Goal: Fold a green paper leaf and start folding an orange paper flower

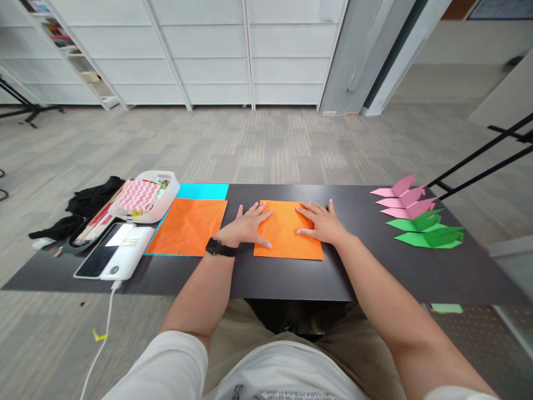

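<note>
Fingers of left hand (246,225) spread loose, grasping nothing, resting over left edge of orange sheet (285,229). Right hand (323,224) likewise splayed at its right edge, gripping nothing. Sheet lies flat on dark table (362,272), between both hands. Black watch (214,245) on left wrist. Second orange sheet (191,225) farther left, on top of blue sheet (204,191); white basket (171,195) just beside. Pink folded papers (403,201) and green folded papers (428,238) near table's right end.
</note>
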Action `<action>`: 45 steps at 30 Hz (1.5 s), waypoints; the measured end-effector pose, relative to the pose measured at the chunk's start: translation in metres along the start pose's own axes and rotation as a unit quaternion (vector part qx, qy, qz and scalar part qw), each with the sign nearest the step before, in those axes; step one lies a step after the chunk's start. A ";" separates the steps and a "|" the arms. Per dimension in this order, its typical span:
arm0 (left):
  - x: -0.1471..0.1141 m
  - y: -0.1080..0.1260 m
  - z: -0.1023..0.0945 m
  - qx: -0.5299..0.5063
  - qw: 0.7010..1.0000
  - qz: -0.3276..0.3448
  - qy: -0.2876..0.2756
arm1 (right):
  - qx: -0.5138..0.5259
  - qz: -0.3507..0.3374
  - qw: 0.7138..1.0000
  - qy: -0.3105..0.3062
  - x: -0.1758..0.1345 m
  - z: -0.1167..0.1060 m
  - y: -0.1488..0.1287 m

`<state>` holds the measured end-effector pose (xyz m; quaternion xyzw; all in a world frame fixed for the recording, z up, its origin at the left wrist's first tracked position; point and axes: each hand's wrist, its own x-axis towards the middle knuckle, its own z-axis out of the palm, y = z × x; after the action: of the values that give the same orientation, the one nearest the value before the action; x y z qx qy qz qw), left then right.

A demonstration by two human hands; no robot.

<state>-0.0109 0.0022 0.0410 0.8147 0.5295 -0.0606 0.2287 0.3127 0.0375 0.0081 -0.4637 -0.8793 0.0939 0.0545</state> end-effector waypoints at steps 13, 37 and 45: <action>0.000 -0.014 0.003 0.003 1.000 -0.004 0.030 | 0.031 0.036 0.999 0.014 -0.015 -0.006 0.021; -0.006 0.053 0.008 -0.089 0.951 0.255 0.152 | 0.097 0.033 0.993 0.061 -0.012 -0.008 0.021; -0.005 0.042 -0.009 -0.116 0.942 0.194 0.247 | 0.177 -0.057 0.971 0.153 -0.013 -0.021 0.018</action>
<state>0.0232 -0.0128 0.0637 0.8587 0.4046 0.2500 0.1908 0.3383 0.0390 0.0247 -0.4043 -0.8551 0.1725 0.2748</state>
